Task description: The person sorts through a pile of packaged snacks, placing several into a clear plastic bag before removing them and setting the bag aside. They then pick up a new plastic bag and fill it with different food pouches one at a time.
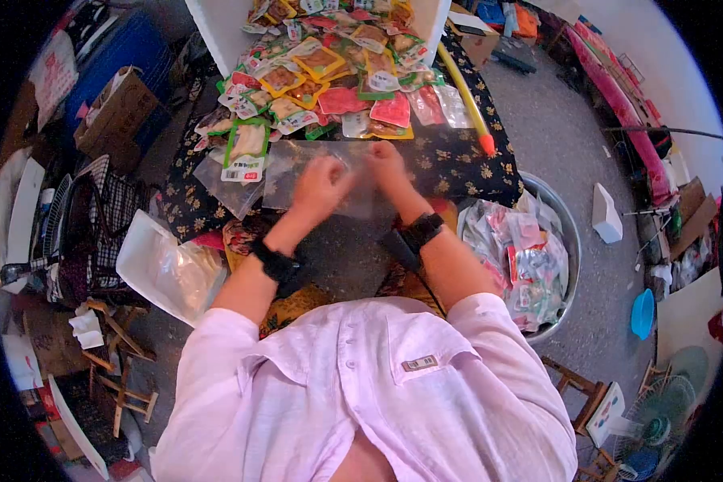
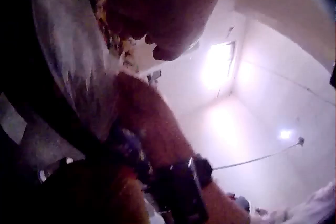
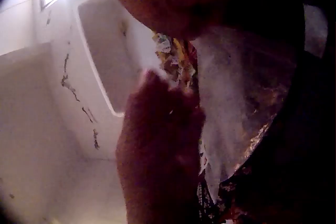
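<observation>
A clear plastic bag (image 1: 284, 178) is held up between both hands over the near edge of the cloth-covered table. My left hand (image 1: 321, 189) grips its upper edge with curled fingers. Close beside it, my right hand (image 1: 390, 170) pinches the same edge, slightly blurred. In the right wrist view, the bag (image 3: 231, 98) hangs down as a cloudy sheet below the hands. To the left lies a green-edged food packet (image 1: 247, 151) with pale contents, partly over another clear bag (image 1: 225, 186).
A heap of sealed food packets (image 1: 317, 63) spills from a white box (image 1: 223, 36). Beside it lies a yellow tube with an orange tip (image 1: 466, 90). A metal basin (image 1: 572, 241) of packets stands at right, a white tub with clear bags (image 1: 149, 261) at left.
</observation>
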Action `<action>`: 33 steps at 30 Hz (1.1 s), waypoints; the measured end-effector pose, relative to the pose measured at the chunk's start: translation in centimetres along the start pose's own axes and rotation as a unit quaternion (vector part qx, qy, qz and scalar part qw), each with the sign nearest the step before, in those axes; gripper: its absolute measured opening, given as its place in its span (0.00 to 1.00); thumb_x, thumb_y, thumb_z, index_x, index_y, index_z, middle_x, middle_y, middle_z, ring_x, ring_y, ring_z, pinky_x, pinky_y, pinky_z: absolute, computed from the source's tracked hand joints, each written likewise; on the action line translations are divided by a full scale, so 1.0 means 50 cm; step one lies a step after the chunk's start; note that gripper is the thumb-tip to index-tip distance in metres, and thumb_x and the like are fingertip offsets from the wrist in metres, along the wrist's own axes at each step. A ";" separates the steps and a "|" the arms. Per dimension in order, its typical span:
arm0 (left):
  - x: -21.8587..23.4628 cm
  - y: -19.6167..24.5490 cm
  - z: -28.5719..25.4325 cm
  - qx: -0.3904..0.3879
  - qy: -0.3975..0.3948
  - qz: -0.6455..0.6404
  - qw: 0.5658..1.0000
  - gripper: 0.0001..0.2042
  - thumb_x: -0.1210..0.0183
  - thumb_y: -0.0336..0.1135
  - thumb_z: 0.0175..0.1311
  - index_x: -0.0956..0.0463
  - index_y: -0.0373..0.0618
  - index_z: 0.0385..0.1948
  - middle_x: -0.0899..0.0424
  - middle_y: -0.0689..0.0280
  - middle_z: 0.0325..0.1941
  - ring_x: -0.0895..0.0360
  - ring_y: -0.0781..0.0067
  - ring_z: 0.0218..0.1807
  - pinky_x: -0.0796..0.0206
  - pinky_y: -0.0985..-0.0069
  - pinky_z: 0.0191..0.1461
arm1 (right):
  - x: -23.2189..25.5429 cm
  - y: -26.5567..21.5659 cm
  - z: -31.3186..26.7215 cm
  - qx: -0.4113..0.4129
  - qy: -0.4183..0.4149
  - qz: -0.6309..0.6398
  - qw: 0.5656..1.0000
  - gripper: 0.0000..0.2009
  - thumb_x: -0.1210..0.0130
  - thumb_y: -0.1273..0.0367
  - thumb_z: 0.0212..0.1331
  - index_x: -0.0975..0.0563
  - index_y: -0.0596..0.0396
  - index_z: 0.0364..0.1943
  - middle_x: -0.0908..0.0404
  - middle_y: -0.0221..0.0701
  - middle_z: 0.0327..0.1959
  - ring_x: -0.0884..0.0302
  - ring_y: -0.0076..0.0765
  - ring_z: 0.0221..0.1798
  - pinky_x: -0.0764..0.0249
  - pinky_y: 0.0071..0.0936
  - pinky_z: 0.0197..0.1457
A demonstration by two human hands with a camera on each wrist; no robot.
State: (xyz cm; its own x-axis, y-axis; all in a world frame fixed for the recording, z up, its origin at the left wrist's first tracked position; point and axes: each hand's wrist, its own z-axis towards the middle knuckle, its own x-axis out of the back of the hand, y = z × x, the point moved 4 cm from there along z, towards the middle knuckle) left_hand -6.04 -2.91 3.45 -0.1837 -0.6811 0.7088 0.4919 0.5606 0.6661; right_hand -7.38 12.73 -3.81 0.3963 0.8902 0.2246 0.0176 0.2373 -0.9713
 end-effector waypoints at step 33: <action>-0.092 -0.060 0.018 0.114 0.053 -0.064 0.990 0.11 0.53 0.40 0.50 0.31 0.40 0.24 0.26 0.53 0.26 0.29 0.51 0.32 0.39 0.65 0.33 | 0.023 -0.031 -0.019 -0.060 -0.132 0.133 0.980 0.15 0.51 0.72 0.45 0.35 0.60 0.39 0.28 0.32 0.26 0.30 0.26 0.26 0.33 0.21 0.24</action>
State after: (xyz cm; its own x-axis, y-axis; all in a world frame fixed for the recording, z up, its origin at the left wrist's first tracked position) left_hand -7.46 -1.03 -1.60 -0.1357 -0.7918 0.5955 0.2642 0.5504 0.7920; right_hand -6.10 13.02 -2.11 0.1498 0.9879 -0.0412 0.0597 -0.0506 -0.9969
